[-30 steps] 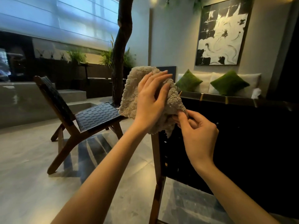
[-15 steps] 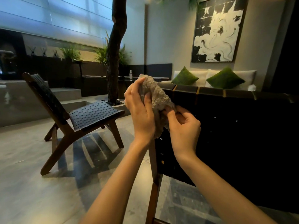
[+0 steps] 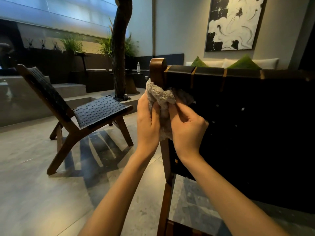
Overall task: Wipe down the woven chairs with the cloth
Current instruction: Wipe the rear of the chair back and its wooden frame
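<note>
I have both hands, left [image 3: 148, 124] and right [image 3: 186, 129], closed on the shaggy beige cloth [image 3: 161, 97], bunched against the near woven chair's upright wooden post [image 3: 157, 72], whose length runs vertically

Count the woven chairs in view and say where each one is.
2. One woven chair stands on the floor to the left, seat facing right. The near chair is right in front, its wooden post wrapped by the cloth. Others may sit outside the view.
</note>
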`<move>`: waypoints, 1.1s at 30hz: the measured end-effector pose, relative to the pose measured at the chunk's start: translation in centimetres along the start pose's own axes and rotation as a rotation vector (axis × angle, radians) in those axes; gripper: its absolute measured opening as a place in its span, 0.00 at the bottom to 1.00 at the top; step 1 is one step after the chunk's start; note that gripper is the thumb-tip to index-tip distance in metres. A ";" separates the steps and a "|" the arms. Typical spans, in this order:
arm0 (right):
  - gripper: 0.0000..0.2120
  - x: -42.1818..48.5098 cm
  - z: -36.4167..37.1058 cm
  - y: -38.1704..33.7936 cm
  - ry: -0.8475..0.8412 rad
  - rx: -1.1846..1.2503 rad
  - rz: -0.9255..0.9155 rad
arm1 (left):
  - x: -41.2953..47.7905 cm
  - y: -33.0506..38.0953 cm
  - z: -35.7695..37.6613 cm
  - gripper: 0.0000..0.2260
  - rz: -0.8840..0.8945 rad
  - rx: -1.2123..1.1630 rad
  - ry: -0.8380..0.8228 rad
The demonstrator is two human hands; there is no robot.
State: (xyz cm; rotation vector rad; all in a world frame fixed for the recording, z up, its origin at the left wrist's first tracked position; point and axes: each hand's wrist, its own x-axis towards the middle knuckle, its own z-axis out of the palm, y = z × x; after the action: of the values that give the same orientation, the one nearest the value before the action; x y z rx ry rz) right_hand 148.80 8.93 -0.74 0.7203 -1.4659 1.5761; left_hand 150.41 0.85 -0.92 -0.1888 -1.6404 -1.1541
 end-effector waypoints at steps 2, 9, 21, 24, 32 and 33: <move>0.10 -0.8 0.1 1.1 -0.006 0.020 -0.013 | -0.5 -0.6 0.1 0.17 0.007 0.009 0.003; 0.05 -5.5 -1.2 6.7 -0.071 -0.085 0.003 | -5.6 -5.6 0.1 0.13 -0.087 0.030 -0.086; 0.09 -7.9 -3.1 8.0 -0.235 -0.117 0.108 | -10.0 -7.4 0.0 0.13 -0.391 0.043 -0.186; 0.11 -5.3 -1.9 5.3 -0.109 -0.064 -0.034 | -6.7 -4.2 -0.4 0.15 -0.252 -0.051 -0.097; 0.08 -7.4 -1.6 8.1 -0.124 -0.021 0.057 | -7.2 -6.3 -1.2 0.09 -0.235 0.132 -0.213; 0.08 -8.4 -1.7 9.1 -0.127 -0.011 0.089 | -8.1 -7.3 -1.1 0.08 -0.250 0.141 -0.223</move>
State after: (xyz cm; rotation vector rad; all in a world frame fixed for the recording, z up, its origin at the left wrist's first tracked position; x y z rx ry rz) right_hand 145.14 9.38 -12.71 0.7700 -1.6177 1.6122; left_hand 149.92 -0.45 -11.80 -0.0218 -1.9786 -1.2321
